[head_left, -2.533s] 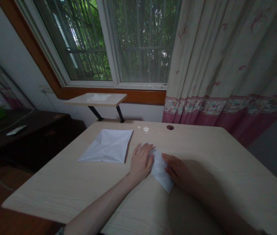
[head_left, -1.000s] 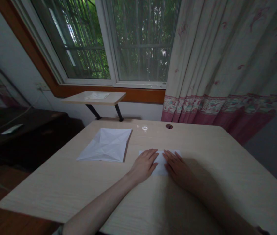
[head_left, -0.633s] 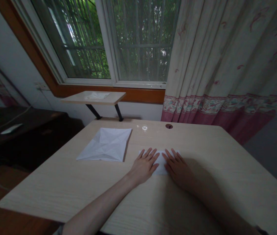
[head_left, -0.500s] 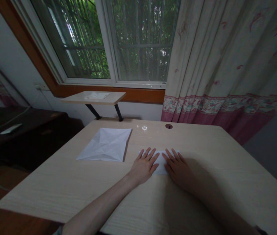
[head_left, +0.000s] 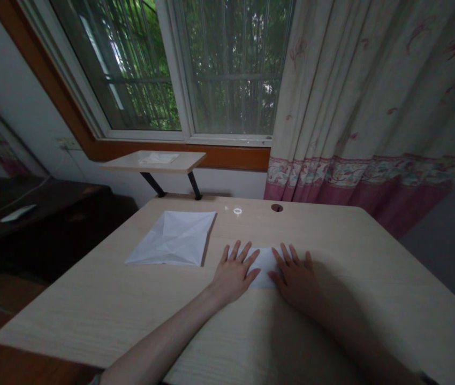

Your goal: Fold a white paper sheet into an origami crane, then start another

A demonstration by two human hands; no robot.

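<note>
A small white sheet of paper (head_left: pixel 264 267) lies flat on the wooden desk (head_left: pixel 131 307), partly covered by my two hands. My left hand (head_left: pixel 233 272) rests palm down over its left part, fingers spread and pointing away from me. Over the right part lies my right hand (head_left: pixel 297 278), also palm down with the fingers apart. A strip of paper shows between the two thumbs. To the left of my left hand, and apart from it, is a larger creased white paper (head_left: pixel 175 238).
A small raised shelf (head_left: pixel 123 161) at the desk's back left bears a crumpled white paper (head_left: pixel 160 158). A round cable hole (head_left: pixel 277 207) sits near the back edge. A dark low cabinet (head_left: pixel 51 214) stands to the left. Behind are a window and a long curtain (head_left: pixel 332 171).
My hands have slid slightly apart, and a little more of the small paper shows between them. The right hand's fingers are more spread. The larger paper stays in place.
</note>
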